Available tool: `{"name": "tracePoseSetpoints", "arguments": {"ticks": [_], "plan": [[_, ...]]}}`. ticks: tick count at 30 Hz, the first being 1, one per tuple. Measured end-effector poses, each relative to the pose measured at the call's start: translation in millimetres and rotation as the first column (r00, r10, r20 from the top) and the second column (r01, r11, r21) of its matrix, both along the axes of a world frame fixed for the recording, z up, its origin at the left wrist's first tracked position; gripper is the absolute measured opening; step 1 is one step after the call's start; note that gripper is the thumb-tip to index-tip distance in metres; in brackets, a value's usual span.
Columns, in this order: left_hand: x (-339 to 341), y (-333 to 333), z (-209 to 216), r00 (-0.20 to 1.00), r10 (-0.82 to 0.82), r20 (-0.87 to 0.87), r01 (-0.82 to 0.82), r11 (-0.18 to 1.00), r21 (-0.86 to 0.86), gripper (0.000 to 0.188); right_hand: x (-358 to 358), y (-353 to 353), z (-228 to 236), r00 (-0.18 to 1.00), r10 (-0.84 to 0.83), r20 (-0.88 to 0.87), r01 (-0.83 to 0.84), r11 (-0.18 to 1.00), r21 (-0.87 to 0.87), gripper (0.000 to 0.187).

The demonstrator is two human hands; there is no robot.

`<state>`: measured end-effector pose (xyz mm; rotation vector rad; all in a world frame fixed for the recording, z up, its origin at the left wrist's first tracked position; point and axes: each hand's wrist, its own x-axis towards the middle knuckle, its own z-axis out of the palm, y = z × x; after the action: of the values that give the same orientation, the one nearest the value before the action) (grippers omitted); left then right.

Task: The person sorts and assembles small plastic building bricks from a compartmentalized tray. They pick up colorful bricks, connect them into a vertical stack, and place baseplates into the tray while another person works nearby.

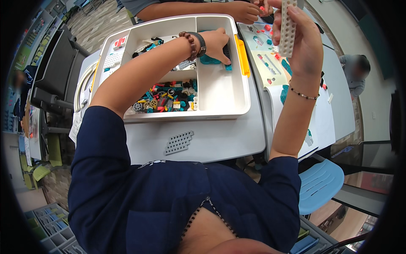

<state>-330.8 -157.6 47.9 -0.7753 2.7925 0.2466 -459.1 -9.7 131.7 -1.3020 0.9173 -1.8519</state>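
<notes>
My right hand (305,38) is raised at the upper right, its fingers closed round a long white building plate (288,36) with rows of holes. My left hand (215,43) reaches into the far right compartment of a white sorting tray (230,108). Its thumb and fingers span a dark building piece (227,51) against the tray's right wall; the grip is partly hidden. Teal pieces (209,59) lie below that hand. In the tray's near middle compartment is a pile of mixed small building pieces (165,97).
A grey stepped plate (179,142) lies on the near table (224,142). Right of the tray, a building guide (270,67) lies under loose pieces. Another person's hands (247,12) work at the far side. A blue chair (321,186) stands at the lower right.
</notes>
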Motion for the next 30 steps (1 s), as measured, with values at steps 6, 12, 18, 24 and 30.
{"name": "tracePoseSetpoints", "arguments": {"ticks": [6,12,18,24,30], "plan": [[-2.8,-1.7,4.0,0.998,-0.037,-0.045,0.037,0.999,0.005,0.088,-10.1,3.2,4.3,0.952,-0.131,-0.276,0.159,0.984,0.08,0.034],[5.9,-3.0,0.5,0.999,-0.039,-0.021,0.038,0.996,-0.079,0.087,-21.4,-30.1,-28.4,0.704,-0.259,-0.662,0.428,0.898,0.104,0.042],[17.2,-5.4,-2.3,0.999,-0.039,-0.033,0.035,0.992,-0.123,0.088,-13.0,-68.4,-62.9,0.697,-0.153,-0.7,0.42,0.879,0.226,0.041],[19.1,-1.0,-0.8,0.999,-0.04,-0.028,0.036,0.99,-0.136,0.09,-4.2,-111.6,-68.9,0.137,-0.126,-0.983,0.511,0.859,-0.039,0.027],[19.3,-5.8,-6.7,0.998,-0.042,-0.04,0.036,0.991,-0.133,0.087,6.5,-126.3,-72.5,-0.16,0.028,-0.987,0.525,0.849,-0.061,0.025]]}}
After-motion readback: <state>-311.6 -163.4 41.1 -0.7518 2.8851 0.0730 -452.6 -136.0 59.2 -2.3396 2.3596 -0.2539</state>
